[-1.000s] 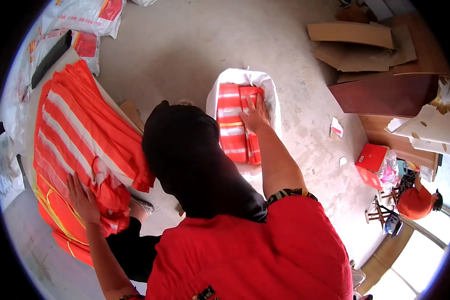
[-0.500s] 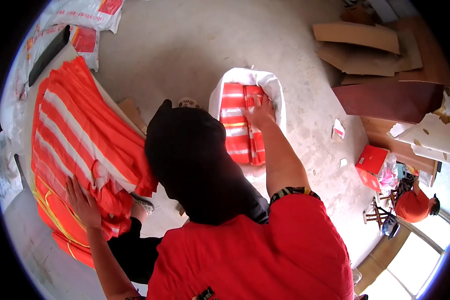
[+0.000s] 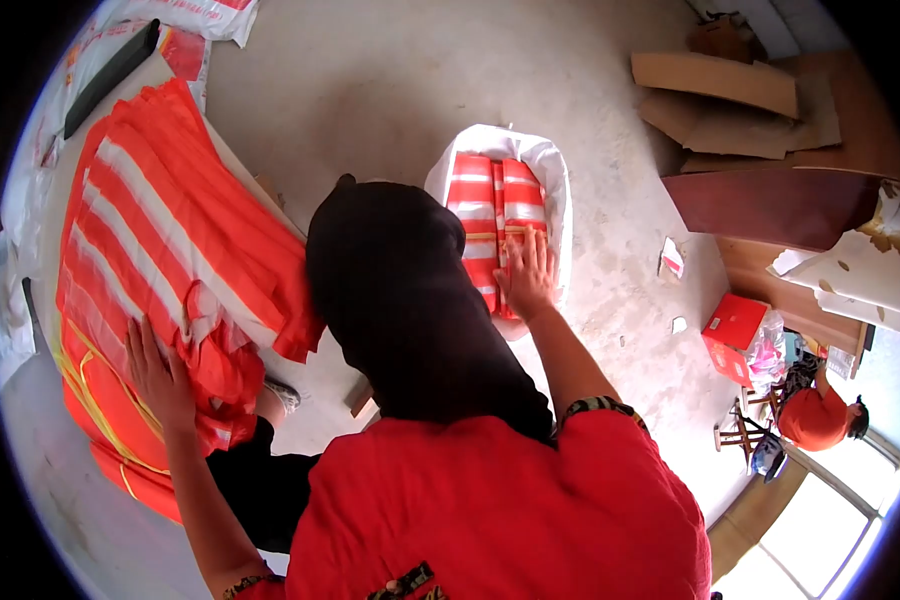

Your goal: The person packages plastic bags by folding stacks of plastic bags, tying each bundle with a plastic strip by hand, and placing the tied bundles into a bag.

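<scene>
The right hand lies palm down on the red-and-white striped bundles packed in a white sack on the floor. Its fingers are a little spread over the near part of the bundles, pinching nothing; most of the bundles lie beyond the fingertips. The left hand rests with fingers extended and slightly apart on a heap of striped cloth, most of which reaches forward past the hand. Yellow ties run over red cloth just beside it. The person's bent leg, in black, stands between the hands, separating the heap from the sack. Flattened cardboard lies well to the right, and a seated person in orange-red is farther off.
</scene>
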Demonstrator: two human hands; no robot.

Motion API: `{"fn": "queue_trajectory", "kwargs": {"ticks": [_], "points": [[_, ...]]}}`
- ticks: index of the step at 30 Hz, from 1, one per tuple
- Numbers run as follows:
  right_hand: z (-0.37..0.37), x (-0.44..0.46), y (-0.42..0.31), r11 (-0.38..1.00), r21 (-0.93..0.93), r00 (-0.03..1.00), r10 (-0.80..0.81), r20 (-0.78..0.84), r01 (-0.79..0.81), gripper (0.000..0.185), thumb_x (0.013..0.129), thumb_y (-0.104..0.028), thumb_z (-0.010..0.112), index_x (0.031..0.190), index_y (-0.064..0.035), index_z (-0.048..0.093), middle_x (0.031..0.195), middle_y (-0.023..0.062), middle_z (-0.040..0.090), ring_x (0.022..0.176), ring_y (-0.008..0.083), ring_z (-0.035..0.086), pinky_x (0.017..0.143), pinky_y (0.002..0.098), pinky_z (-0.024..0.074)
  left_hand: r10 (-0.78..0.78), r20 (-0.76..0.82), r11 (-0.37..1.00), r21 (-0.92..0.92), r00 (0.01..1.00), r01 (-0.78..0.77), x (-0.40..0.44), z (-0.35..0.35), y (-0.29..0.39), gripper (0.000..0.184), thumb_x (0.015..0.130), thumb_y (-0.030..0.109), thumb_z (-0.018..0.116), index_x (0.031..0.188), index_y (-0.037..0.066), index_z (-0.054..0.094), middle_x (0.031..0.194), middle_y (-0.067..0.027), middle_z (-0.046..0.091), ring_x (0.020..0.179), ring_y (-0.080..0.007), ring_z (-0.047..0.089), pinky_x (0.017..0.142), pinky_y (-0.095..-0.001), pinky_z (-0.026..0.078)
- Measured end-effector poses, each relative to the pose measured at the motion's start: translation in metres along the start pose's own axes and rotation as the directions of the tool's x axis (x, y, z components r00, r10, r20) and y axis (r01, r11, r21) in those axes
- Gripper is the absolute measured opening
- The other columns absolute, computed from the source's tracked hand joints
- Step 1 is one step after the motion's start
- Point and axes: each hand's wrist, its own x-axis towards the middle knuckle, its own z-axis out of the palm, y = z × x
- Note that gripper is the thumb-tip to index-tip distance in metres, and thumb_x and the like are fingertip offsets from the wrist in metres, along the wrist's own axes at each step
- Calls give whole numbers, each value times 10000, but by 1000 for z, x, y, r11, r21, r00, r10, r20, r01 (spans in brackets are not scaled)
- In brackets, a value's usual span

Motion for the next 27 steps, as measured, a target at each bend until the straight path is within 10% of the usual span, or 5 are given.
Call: {"fn": "queue_trajectory", "kwargs": {"ticks": [9, 18, 21, 27], "points": [[39, -12, 4, 979, -204, 992, 47, 114, -23, 908, 986, -499, 645, 1709, -275, 144, 1750, 174, 174, 1606, 461, 145, 1267, 605, 234, -32, -7, 998, -49, 999, 32, -2, 8, -7, 608, 994, 239, 605, 1576, 116, 480, 1621, -218, 443, 1494, -427, 413, 1225, -551, 320], [-82, 114, -12, 882, 470, 952, 105, -286, 44, 517, 1043, -188, 624, 1501, 20, 508, 1461, 244, 603, 1346, 367, 596, 1125, 416, 471, -166, 41, 821, -548, 985, 161, -3, 5, -23, 534, 1026, 302, 593, 1533, 141, 543, 1654, -122, 441, 1574, -365, 317, 1249, -577, 251], [-186, 138, -124, 721, 613, 930, -121, -348, 324, 535, 1098, -131, 540, 1598, -24, 384, 1474, 185, 613, 1354, 265, 593, 1139, 382, 459, -256, 100, 505, -834, 962, 221, -14, 0, -43, 509, 1028, 280, 594, 1517, 142, 559, 1657, -102, 441, 1576, -354, 311, 1258, -566, 252], [-255, 101, -378, 601, 377, 668, -741, -67, 705, 602, 976, -110, 656, 1552, -66, 491, 1598, 163, 493, 1505, 326, 432, 1243, 463, 332, -131, 74, 931, -335, 989, 148, -17, -45, -47, 515, 1020, 276, 637, 1525, 205, 565, 1678, -91, 409, 1597, -394, 244, 1271, -611, 196]]}}
